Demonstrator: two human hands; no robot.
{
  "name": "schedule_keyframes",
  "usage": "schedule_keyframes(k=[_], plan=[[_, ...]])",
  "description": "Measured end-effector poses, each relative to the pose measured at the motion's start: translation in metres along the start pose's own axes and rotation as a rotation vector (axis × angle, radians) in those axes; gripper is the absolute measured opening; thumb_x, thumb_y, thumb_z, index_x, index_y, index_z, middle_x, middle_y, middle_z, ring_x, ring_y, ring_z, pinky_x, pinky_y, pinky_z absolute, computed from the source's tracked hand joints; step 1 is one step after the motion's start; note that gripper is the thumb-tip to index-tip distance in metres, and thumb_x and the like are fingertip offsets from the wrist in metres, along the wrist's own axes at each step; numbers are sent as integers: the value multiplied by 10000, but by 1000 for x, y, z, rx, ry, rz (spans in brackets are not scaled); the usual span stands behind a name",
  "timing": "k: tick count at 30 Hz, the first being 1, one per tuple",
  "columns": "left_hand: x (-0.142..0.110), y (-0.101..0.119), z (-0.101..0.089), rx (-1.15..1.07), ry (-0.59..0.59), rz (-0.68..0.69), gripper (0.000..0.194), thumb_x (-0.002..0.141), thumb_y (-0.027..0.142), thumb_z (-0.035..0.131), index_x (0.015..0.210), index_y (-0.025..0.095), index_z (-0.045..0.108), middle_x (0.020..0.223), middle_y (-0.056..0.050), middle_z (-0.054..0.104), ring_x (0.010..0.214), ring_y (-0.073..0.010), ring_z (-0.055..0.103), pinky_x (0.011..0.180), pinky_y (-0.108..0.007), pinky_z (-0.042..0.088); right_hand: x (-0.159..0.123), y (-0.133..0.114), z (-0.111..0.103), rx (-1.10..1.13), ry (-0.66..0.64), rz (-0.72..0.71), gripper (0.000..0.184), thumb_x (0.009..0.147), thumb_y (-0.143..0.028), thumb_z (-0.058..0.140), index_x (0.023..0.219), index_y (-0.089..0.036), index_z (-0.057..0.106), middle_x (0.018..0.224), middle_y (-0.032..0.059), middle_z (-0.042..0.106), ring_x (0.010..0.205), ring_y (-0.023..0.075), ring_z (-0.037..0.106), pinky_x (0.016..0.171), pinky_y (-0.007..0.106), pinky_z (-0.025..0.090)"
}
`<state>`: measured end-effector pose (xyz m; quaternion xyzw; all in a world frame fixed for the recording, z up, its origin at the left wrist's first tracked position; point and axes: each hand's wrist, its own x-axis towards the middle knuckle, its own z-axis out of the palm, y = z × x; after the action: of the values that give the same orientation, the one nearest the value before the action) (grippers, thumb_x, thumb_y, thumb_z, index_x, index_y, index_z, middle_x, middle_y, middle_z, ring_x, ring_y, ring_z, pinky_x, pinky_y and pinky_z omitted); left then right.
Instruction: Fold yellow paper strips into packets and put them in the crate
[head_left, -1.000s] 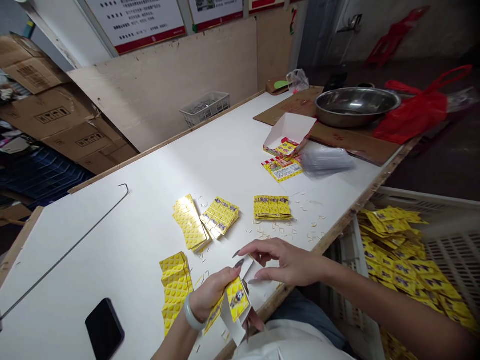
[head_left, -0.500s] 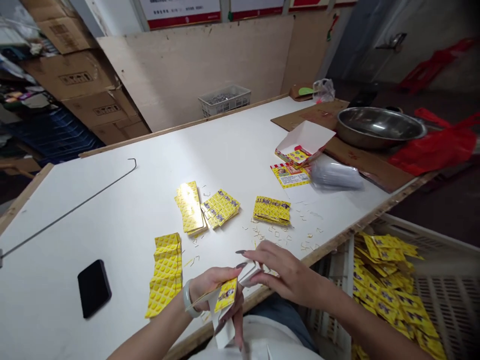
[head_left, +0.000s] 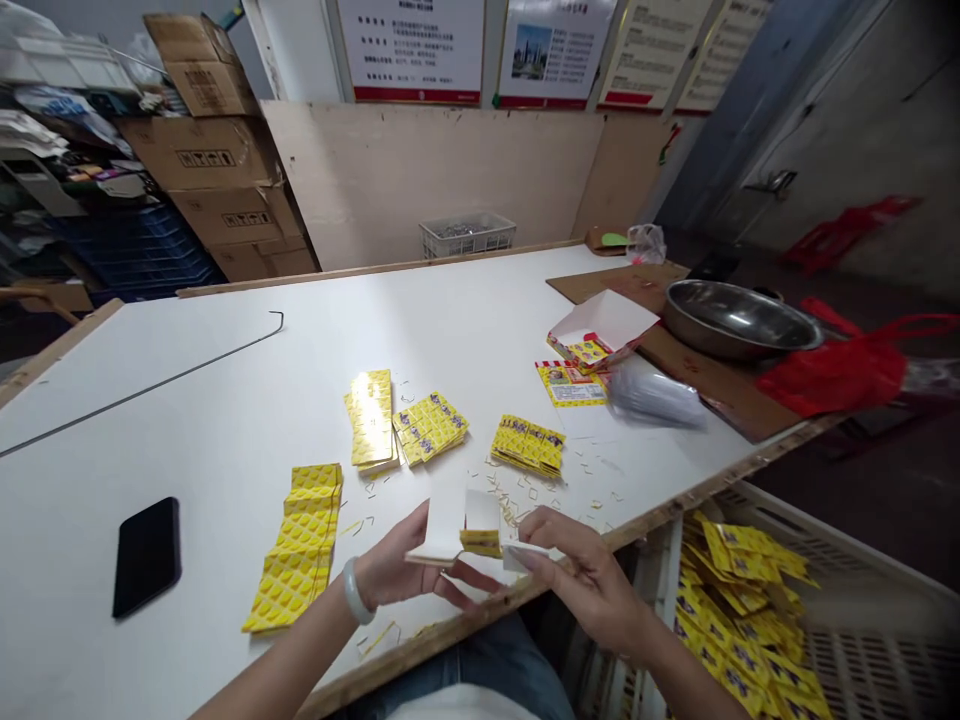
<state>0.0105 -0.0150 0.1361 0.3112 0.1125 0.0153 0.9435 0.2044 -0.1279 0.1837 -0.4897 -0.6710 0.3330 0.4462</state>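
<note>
Near the table's front edge, my left hand (head_left: 394,560) and my right hand (head_left: 581,570) hold a folded card strip (head_left: 445,525) between them. White panels face me, and a small yellow part shows at its middle. My left fingers support the left panels from below; my right thumb and fingers pinch the right end. Beyond my hands lie a stack of yellow printed cards (head_left: 526,443), a fanned stack of yellow cards (head_left: 431,427) and a taller yellow stack (head_left: 371,420). To the left of my left hand is a pleated yellow strip (head_left: 300,545).
Thin scraps (head_left: 517,500) litter the white table (head_left: 225,400). A phone (head_left: 147,556) lies at left, near a long metal rod (head_left: 180,375). An open carton (head_left: 604,325), plastic sleeves (head_left: 654,393) and a steel basin (head_left: 739,318) stand at right. Below, a crate (head_left: 862,650) holds yellow packets (head_left: 742,610).
The folded card strip has been opened out, its white panels now spread between my hands. Both hands have moved apart, and the camera view has tilted up.
</note>
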Motion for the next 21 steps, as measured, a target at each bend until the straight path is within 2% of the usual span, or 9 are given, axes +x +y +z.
schedule_keyframes(k=[2,4,6,8,9,11,14,17,21], plan=[[-5,-11,-9,94,111,199,465,870,349,435,1284,141,476,1264,-168,557,1116,-316,564,923,-465,435,-8,13,6,131,76,89,213,919,-275,467,743,-177,536,750,27,515,710,135,481,639,245,392],[-17,-15,-17,225,241,368,592,820,255,510,1385,232,335,1360,-130,478,1189,-288,507,996,-492,382,-17,23,11,207,86,134,246,911,-320,481,723,-174,542,731,21,508,683,131,467,619,241,375],[-34,-8,-20,385,381,561,653,845,307,490,1428,316,197,1454,-85,358,1274,-270,416,1030,-508,355,-24,27,14,236,89,148,247,899,-336,501,722,-172,555,784,30,522,719,135,480,650,243,376],[-50,6,-12,646,490,709,557,908,432,369,1426,293,223,1499,-75,266,1353,-269,290,1085,-520,284,-28,27,15,254,99,157,245,886,-330,521,704,-171,560,888,44,539,802,148,501,709,248,381],[-56,13,-5,846,521,713,552,908,467,374,1414,274,269,1505,-77,252,1377,-272,232,1113,-520,232,-29,25,16,272,96,175,234,883,-327,527,713,-172,570,934,48,545,840,154,507,729,248,382],[-59,23,15,1311,519,593,598,844,456,549,1375,258,358,1487,-83,294,1396,-278,171,1143,-515,160,-30,22,20,319,78,237,194,885,-332,526,789,-183,605,943,45,563,847,154,512,721,242,385],[-48,19,40,1786,430,531,499,817,319,635,1278,237,464,1371,-75,475,1363,-239,272,1119,-473,272,-33,18,29,363,60,339,208,887,-357,524,927,-186,635,840,29,577,769,138,496,672,228,375],[-33,2,48,2007,403,684,193,864,168,559,1054,197,574,1252,-48,586,1299,-206,386,1076,-434,352,-37,17,37,399,121,389,237,875,-375,544,865,-158,639,757,12,554,707,118,461,634,216,353],[-29,-23,40,2198,360,906,131,820,64,571,898,164,604,1210,-38,620,1277,-230,417,1065,-432,360,-41,17,44,493,235,432,275,847,-395,580,742,-141,594,657,-16,496,619,90,407,566,197,325]])
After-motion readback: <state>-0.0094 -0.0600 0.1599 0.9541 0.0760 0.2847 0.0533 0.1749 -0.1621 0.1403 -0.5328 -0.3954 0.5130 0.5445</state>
